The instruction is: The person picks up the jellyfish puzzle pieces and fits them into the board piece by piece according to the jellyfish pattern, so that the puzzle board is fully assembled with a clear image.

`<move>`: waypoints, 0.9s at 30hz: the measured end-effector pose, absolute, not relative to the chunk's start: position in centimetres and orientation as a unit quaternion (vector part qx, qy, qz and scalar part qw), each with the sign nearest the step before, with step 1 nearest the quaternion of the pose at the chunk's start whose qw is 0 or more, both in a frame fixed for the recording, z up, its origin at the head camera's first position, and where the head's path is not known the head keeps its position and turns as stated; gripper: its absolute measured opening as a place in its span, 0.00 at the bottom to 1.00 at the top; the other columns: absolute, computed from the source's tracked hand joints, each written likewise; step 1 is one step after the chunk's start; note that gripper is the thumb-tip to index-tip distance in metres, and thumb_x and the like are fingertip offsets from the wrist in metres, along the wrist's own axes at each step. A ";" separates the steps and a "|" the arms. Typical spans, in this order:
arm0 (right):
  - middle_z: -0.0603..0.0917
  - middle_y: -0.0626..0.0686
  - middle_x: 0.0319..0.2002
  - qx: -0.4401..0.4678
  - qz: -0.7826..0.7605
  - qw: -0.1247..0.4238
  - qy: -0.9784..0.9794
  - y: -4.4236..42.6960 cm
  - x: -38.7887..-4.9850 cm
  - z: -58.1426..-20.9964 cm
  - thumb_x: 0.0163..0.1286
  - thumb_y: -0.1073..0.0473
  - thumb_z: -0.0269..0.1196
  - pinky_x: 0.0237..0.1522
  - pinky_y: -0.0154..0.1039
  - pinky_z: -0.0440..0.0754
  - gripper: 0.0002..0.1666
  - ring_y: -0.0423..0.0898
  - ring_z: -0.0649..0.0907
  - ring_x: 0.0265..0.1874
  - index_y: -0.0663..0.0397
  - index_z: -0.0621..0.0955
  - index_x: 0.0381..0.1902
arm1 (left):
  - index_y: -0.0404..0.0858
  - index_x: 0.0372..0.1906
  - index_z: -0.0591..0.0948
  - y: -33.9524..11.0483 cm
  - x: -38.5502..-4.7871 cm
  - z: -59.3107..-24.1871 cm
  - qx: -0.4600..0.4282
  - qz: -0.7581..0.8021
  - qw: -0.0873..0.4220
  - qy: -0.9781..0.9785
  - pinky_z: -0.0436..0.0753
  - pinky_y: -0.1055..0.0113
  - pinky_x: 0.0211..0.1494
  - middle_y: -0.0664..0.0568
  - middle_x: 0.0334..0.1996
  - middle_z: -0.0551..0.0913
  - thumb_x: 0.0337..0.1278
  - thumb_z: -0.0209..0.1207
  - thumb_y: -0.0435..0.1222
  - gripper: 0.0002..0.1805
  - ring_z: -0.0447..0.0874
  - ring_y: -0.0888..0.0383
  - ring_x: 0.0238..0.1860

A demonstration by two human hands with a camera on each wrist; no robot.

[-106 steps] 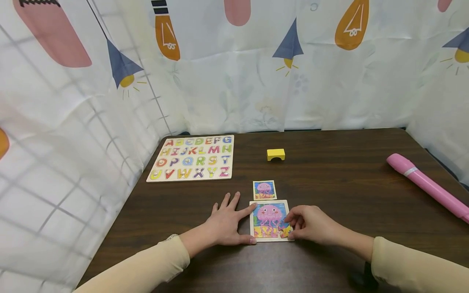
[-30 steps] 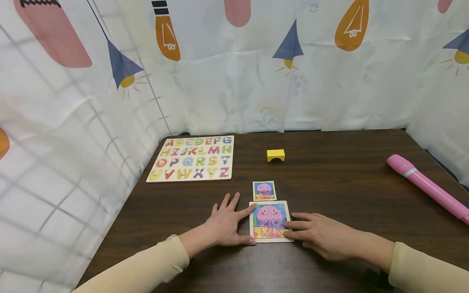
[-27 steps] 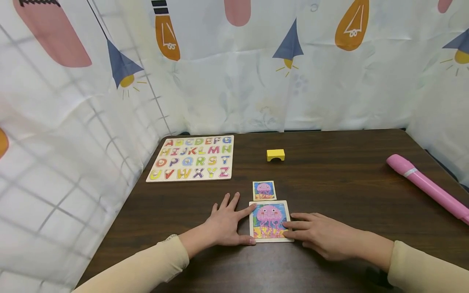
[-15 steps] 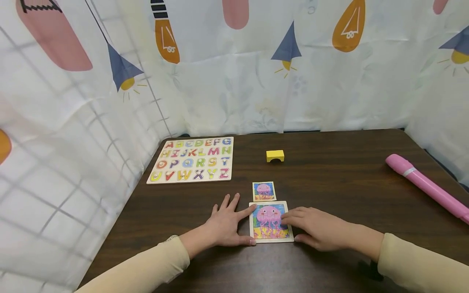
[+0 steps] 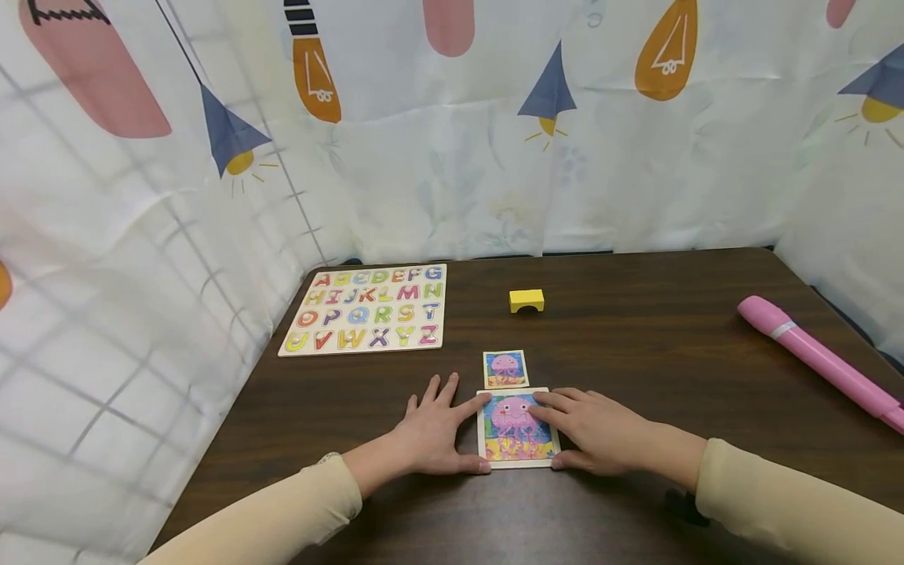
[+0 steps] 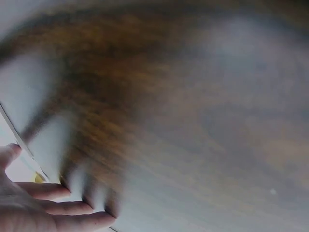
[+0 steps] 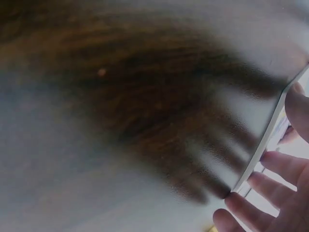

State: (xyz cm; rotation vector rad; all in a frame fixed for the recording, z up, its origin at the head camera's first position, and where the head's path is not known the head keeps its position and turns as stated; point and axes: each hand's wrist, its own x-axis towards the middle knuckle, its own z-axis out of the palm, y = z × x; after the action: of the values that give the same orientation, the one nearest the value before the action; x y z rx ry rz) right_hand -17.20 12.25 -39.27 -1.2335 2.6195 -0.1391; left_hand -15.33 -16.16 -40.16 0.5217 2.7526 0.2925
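Note:
A square jigsaw puzzle (image 5: 515,443) with a pink jellyfish picture and a pale frame lies flat on the dark table, its visible pieces set together. My left hand (image 5: 432,439) is spread on the table, thumb and index fingertip touching the puzzle's left edge. From the other side, my right hand (image 5: 606,434) reaches over the puzzle; its fingertips rest on the upper right of the picture and its thumb is at the lower right corner. In the right wrist view the fingers (image 7: 275,191) lie along the board's edge. Beyond the puzzle is a small matching jellyfish card (image 5: 505,369).
An alphabet peg board (image 5: 367,308) lies at the back left. A yellow arch block (image 5: 526,300) stands behind the card. At the right lies a long pink tube-shaped thing (image 5: 819,357) with a pale band. A patterned curtain (image 5: 452,173) hangs behind the table (image 5: 657,329).
My right hand pinched a piece at the puzzle's lower right, which now sits flush. Its fingers then straightened and moved up the picture. The left hand has stayed in place.

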 end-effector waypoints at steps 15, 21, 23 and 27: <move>0.70 0.56 0.75 -0.424 -0.051 0.117 0.897 12.1 -17.4 -39.5 0.68 0.33 0.65 0.66 0.60 0.75 0.45 0.58 0.73 0.71 0.48 0.70 0.75 | 0.58 0.80 0.61 -16.5 -15.3 -40.1 0.183 0.121 0.161 0.962 0.60 0.25 0.70 0.36 0.81 0.52 0.49 0.66 0.70 0.54 0.47 0.29 0.80; 0.70 0.55 0.75 -0.435 -0.054 0.102 0.893 12.5 -17.3 -39.6 0.71 0.32 0.61 0.66 0.59 0.75 0.44 0.58 0.73 0.70 0.49 0.69 0.76 | 0.59 0.81 0.60 -16.3 -15.3 -40.0 0.188 0.119 0.159 0.962 0.61 0.26 0.70 0.36 0.81 0.52 0.49 0.65 0.71 0.54 0.47 0.30 0.80; 0.69 0.56 0.76 -0.440 -0.060 0.098 0.891 12.6 -17.3 -39.7 0.72 0.32 0.60 0.66 0.59 0.76 0.44 0.59 0.74 0.70 0.50 0.69 0.76 | 0.59 0.81 0.59 -16.3 -15.3 -40.0 0.187 0.119 0.160 0.962 0.62 0.26 0.70 0.36 0.81 0.53 0.49 0.64 0.71 0.54 0.48 0.30 0.81; 0.67 0.57 0.77 -0.437 -0.078 0.098 0.891 12.8 -17.4 -39.6 0.73 0.33 0.59 0.66 0.58 0.76 0.43 0.59 0.74 0.70 0.49 0.68 0.76 | 0.57 0.82 0.55 -16.3 -15.3 -39.9 0.178 0.117 0.163 0.963 0.62 0.28 0.71 0.37 0.81 0.54 0.50 0.63 0.72 0.57 0.49 0.31 0.81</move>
State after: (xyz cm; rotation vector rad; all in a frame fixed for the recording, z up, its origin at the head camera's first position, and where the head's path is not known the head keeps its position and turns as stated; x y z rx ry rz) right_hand -17.38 12.85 -39.61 -1.2931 2.6366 -0.2306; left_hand -15.31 -16.33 -39.89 0.5074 2.7486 0.3344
